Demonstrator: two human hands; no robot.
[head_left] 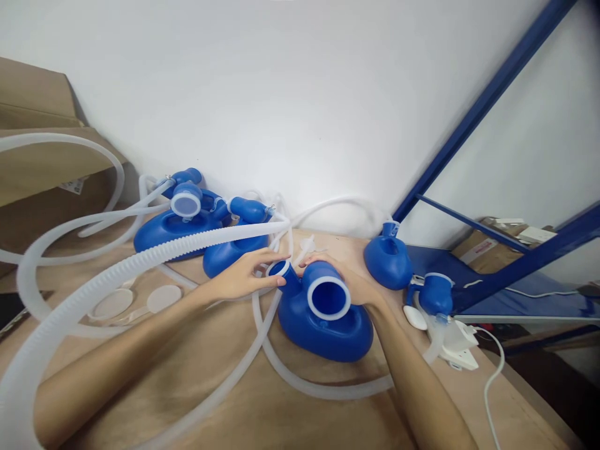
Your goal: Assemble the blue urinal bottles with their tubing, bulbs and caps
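A blue plastic bottle (323, 337) with two necks sits at the centre of the wooden table (220, 400). Its wide mouth with a white rim faces me. My left hand (246, 275) is at the narrower neck (282, 273), thumb and fingers apart on either side of its rim. Behind the wide neck, my right hand (349, 278) rests against the bottle, its fingers partly hidden. A small translucent piece (307, 245) lies just beyond the hands. A ribbed translucent hose (154, 253) arches over my left forearm.
More blue bottles (164, 234) with hoses stand at the back left, another (388, 259) at the back right. Round translucent lids (164, 299) lie left. At right are a blue cup-shaped part (435, 294), a power strip (462, 356) and a blue metal shelf (487, 119).
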